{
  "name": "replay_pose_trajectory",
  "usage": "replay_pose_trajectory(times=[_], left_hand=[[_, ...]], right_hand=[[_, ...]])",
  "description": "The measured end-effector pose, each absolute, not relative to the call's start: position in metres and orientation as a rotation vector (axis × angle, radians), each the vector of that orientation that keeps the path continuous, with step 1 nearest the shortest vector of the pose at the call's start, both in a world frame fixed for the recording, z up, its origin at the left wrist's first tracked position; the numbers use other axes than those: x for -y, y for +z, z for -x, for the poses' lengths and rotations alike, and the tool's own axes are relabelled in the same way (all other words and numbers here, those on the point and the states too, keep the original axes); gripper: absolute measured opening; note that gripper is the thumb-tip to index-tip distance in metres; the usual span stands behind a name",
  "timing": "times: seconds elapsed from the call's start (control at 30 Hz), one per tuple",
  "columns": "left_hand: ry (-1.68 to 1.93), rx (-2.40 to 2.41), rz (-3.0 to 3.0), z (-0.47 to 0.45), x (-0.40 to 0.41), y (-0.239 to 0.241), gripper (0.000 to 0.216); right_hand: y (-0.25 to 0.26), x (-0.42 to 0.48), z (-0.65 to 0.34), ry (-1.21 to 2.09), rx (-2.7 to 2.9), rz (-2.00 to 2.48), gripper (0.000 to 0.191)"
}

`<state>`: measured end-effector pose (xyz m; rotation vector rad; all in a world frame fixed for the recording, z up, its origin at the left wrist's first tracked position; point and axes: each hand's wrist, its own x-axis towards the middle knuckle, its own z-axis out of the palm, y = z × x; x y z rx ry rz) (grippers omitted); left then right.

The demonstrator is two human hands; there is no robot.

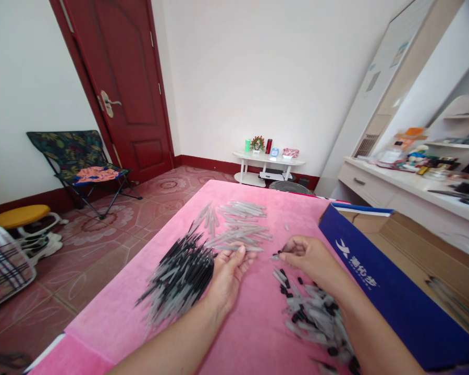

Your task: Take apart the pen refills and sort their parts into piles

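Note:
My left hand [233,268] is closed on a clear plastic pen barrel [246,248], thumb on top, lying roughly level across the fingers. My right hand [303,255] pinches a small black-and-clear pen part [278,255] a short way right of the barrel's end; its exact kind is too small to tell. Beyond the left hand lie loose clear pen barrels [244,209]. To its left spreads a heap of dark pen refills [183,276]. Under and beside my right forearm sits a pile of clear caps and black plugs [310,312].
A blue cardboard box [359,265] with a few thin rods inside stands at the right of the pink-covered table [254,338]. Behind it is a white dresser [369,179]. A folding chair [72,156] and a yellow stool [17,214] stand at left, near the red door [128,67].

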<state>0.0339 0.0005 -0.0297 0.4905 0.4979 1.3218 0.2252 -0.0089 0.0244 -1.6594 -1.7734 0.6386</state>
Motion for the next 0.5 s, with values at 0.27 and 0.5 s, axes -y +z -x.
replay_pose_trajectory(times=[0.27, 0.5], left_hand=[[1.326, -0.516, -0.546, -0.033, 0.001, -0.026, 0.015], [1.32, -0.508, -0.56, -0.033, 0.002, -0.029, 0.017]], right_hand=[[0.033, 0.015, -0.193, 0.74, 1.669, 1.384, 0.012], [0.031, 0.015, -0.188, 0.748, 1.657, 1.394, 0.011]])
